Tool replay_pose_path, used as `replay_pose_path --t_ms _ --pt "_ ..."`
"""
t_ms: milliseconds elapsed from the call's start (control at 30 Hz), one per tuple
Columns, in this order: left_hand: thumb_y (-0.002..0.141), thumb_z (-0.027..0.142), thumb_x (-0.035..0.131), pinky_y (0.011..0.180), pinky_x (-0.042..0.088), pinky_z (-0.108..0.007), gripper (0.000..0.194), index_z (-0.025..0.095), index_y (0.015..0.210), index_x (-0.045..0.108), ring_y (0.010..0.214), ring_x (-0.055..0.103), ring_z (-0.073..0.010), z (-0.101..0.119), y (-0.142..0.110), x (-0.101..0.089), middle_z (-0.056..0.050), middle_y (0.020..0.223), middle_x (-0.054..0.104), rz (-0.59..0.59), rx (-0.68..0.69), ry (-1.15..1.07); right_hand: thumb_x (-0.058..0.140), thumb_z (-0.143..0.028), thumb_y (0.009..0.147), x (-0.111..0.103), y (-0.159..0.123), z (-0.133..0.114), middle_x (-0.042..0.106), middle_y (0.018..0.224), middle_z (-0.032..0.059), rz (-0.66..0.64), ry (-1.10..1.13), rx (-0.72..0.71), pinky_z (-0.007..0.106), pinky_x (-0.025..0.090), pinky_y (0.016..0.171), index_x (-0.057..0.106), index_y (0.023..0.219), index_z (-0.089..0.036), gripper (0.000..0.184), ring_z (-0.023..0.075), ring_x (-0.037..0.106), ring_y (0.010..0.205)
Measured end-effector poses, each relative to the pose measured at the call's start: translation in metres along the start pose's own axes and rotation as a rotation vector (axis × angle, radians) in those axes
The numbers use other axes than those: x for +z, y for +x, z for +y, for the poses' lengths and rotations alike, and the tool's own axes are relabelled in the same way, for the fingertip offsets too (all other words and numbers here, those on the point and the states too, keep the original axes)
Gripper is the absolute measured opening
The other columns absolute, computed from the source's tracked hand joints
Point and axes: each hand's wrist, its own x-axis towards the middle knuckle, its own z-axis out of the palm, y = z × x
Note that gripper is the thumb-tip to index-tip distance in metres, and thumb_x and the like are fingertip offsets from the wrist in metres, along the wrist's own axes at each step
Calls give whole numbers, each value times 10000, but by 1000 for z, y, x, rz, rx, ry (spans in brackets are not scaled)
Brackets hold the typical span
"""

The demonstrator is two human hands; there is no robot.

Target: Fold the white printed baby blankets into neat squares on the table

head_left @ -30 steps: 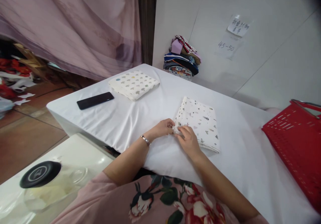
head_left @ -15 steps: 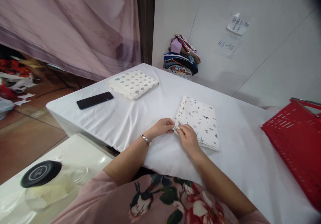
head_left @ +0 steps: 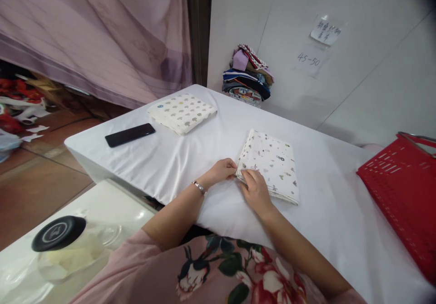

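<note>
Folded cloth (head_left: 270, 163) outside red basket (head_left: 403, 195)

I wear silver bracelet (head_left: 199, 187) behind my left fingers (head_left: 230, 163); farther back, pink top (head_left: 136, 270), red-white flowers (head_left: 272, 286), dark green leaves (head_left: 230, 266).

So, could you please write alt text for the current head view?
A person's left hand and right hand touch the near-left corner of a folded white patterned cloth on a white-covered table. A second folded cloth and a black phone lie farther left, a red basket at right.
</note>
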Motion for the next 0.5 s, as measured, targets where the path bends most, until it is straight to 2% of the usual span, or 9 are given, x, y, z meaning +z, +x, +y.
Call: replay_pose_path --t_ms 133,300,367,500 --pt "697 192 574 487 404 -199 90 172 774 533 511 525 -87 -2 1 1 48 555 534 6 11 9 447 -185 870 -5 4 3 618 937 81 30 143 98 358 448 800 622 996 -198 216 220 545 890" --pt "689 205 570 507 411 -209 80 173 758 545 528 524 -88 -2 0 1 43 598 548 -7 53 40 511 -234 832 -9 11 3 611 871 42 19 310 212 303 432 739 633 893 -206 140 184 545 814" --pt "676 227 593 521 413 -214 115 172 771 559 552 528 -93 -1 -2 0 34 633 564 -39 69 35 523 -254 820 -8 12 4 606 843 33 36 344 251 291 420 706 635 862 -199 132 173 536 767" --pt "661 327 653 559 407 -220 219 166 807 620 623 529 -108 4 -8 0 13 695 597 -134 80 64 561 -322 784 -3 15 6 559 680 -11 97 423 440 264 385 596 632 774 -187 153 145 483 620"
